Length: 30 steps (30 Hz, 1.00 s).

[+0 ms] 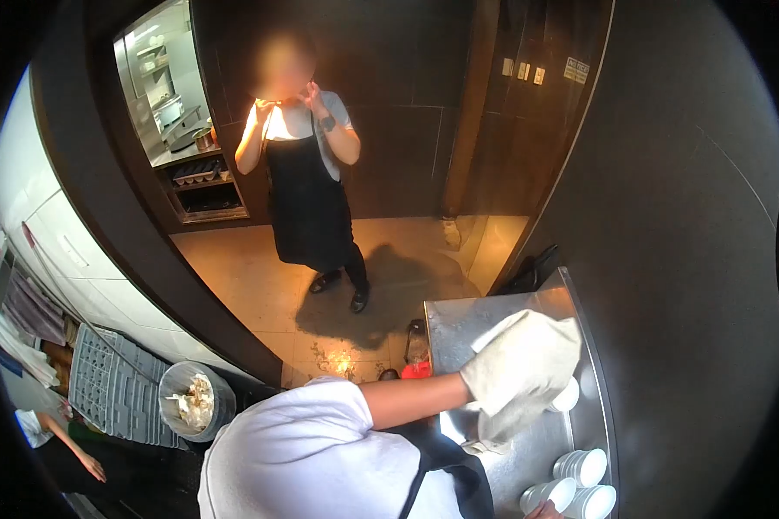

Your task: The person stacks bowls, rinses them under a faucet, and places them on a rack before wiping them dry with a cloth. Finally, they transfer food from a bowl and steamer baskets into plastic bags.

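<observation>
Beige cloth (524,359), stacked cups (589,468), sign (576,71) perhaps "NOTICE"

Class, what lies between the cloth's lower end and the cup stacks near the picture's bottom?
The head view shows only bare metal counter between the cloth and those cup stacks.

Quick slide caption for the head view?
Outstretched arm, hand hidden by cloth, over a metal counter with white cups; an aproned person stands beyond.

A single wide, round-edged view looks forward and steeply down from head height. The cloth (528,355) and tabletop (450,333) lie close below; the floor (225,277) and a standing person (307,208) are farther off.
</observation>
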Motion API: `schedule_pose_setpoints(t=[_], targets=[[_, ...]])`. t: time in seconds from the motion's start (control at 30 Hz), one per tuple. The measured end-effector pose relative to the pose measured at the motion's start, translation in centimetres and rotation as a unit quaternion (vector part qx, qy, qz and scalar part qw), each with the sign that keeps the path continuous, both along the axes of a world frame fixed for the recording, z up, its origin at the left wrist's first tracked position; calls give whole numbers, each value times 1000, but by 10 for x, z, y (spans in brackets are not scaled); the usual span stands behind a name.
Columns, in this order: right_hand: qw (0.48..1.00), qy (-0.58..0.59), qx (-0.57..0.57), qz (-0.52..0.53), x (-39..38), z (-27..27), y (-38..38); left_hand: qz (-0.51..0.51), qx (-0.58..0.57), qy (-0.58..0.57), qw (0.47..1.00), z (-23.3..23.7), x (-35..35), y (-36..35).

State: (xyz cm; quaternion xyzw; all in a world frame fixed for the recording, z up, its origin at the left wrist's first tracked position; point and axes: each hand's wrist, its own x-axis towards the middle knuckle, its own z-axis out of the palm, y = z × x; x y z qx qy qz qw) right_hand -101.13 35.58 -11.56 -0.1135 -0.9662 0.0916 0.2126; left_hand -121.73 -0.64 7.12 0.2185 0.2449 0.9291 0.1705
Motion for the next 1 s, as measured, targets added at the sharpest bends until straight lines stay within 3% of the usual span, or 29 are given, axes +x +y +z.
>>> schedule_pose_setpoints(t=[0.07,0.13,0.17,0.2,0.23,0.27,0.3,0.4,0.47,0.5,0.53,0.57,0.6,0.63,0.67,0.77,0.83,0.87,0.97,1.0], targets=[[998,-58,8,-30,-12,24,-10,-51,81,-47,994,-21,-16,-3],[996,37,36,66,-27,56,-33,-133,153,-108,973,-51,-37,10],[997,63,8,42,-40,55,-50,-188,183,-151,953,-64,-41,25],[995,62,-61,43,-48,59,-60,-118,36,-73,990,-83,-34,38],[995,10,-60,82,-59,102,-82,-50,-119,2,992,-97,-27,51],[994,56,-18,89,-69,110,-94,25,-287,161,944,-101,-25,53],[992,64,-24,105,-78,121,-105,118,-432,302,842,-105,-21,56],[981,51,-37,186,-97,150,-127,99,-516,462,715,-82,-23,62],[973,39,-34,224,-111,157,-133,29,-421,325,847,-52,-20,65],[976,57,-45,204,-110,158,-133,-99,-260,85,957,-57,-18,68],[978,75,-55,189,-111,160,-134,-215,-73,-166,960,-61,-17,67],[977,92,-65,179,-112,162,-135,-176,-92,-133,971,-60,-15,64],[961,114,-180,175,-116,153,-131,-72,-242,58,966,-61,-22,61],[932,132,-292,170,-119,139,-125,37,-377,242,893,-58,-29,57],[890,148,-399,162,-122,125,-122,144,-488,409,758,-51,-35,56],[831,-73,-527,159,-126,99,-128,-28,-296,117,948,-1,-26,55],[796,-185,-540,202,-123,84,-140,-121,-80,-113,983,10,-27,45],[783,-217,-528,247,-128,74,-143,-82,-46,-153,984,13,-41,31],[774,-253,-529,238,-116,12,-122,106,39,-91,989,23,-84,-11],[756,-227,-581,198,-111,22,-113,152,61,-67,984,24,-97,-27]])
